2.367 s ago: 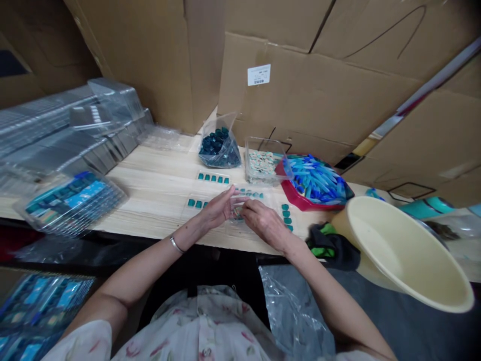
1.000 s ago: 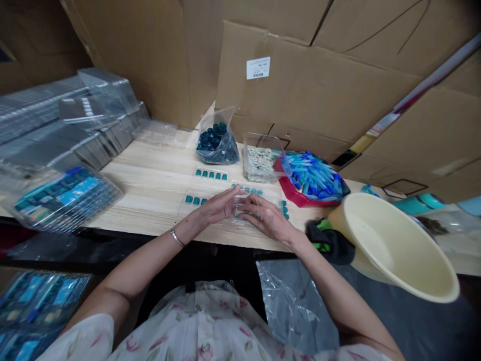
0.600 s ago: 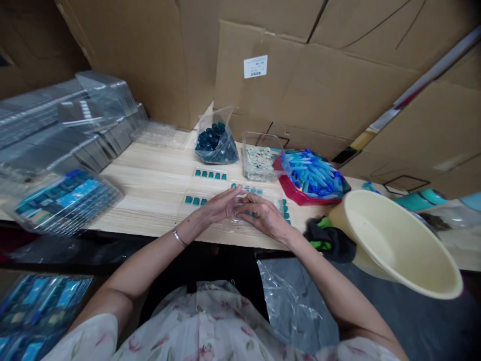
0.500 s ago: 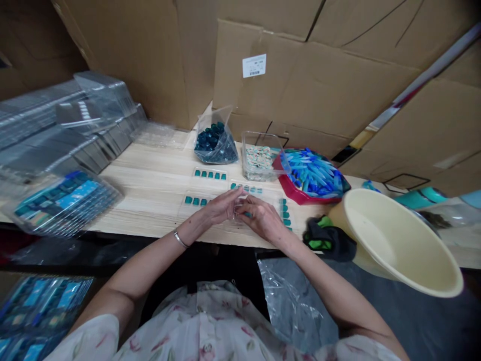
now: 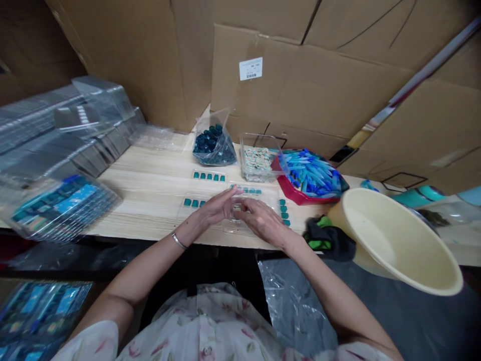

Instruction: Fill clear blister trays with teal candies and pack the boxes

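Over the clear plastic tray, left hand and right hand nearly meet; I cannot tell whether fingers pinch anything.

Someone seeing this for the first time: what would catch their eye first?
Probably the big pale yellow basin at the right, then the bright blue pieces in a red tray, beyond it to the left. At centre, the left hand and right hand are close together over a clear plastic tray.
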`<state>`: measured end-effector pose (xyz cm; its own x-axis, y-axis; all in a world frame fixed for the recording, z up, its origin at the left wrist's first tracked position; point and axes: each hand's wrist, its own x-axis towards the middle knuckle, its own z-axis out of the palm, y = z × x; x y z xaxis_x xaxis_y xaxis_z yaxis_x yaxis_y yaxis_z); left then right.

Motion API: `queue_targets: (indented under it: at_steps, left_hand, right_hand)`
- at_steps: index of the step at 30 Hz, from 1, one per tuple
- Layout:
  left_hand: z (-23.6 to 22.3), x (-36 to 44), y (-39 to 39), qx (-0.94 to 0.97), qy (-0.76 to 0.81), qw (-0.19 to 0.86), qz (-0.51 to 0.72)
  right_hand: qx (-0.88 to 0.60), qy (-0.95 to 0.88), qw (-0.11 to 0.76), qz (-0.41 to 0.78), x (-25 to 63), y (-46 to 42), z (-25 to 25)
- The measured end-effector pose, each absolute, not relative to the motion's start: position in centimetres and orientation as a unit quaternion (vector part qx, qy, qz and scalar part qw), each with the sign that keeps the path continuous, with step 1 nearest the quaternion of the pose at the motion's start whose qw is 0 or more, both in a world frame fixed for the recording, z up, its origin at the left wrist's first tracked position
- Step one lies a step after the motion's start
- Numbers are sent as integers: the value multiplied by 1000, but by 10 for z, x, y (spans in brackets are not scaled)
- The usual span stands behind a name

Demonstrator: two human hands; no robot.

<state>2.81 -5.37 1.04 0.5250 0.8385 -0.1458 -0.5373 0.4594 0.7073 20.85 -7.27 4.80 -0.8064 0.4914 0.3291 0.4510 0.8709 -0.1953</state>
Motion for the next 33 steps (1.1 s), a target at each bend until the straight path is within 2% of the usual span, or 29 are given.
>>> queue_targets:
  at_steps: [4, 10, 12, 16, 23, 29, 33]
  left_hand:
    - [10, 27, -53, 301, 239, 825, 415]
    - [14, 29, -53, 296, 234, 829, 413]
    - [16, 30, -52, 297, 238, 829, 410]
    - [17, 32, -52, 303, 228, 820, 428]
    - [16, 37, -53, 316, 245, 800, 448]
    - [11, 41, -51, 307, 295, 766, 482]
    - [12, 41, -53, 302, 280, 758, 505]
  right_hand:
    - [-239, -951, 187, 60, 213, -70, 53]
    - [-309, -877, 347, 119, 223, -53, 72]
    - [-308, -870, 365, 124, 222, -51, 78]
    - [-272, -902, 311, 124, 215, -54, 73]
    - [-260, -923, 269, 91, 201, -59, 52]
    - [-383, -906, 176, -23, 179, -72, 48]
    - [-382, -896, 224, 20, 182, -73, 43]
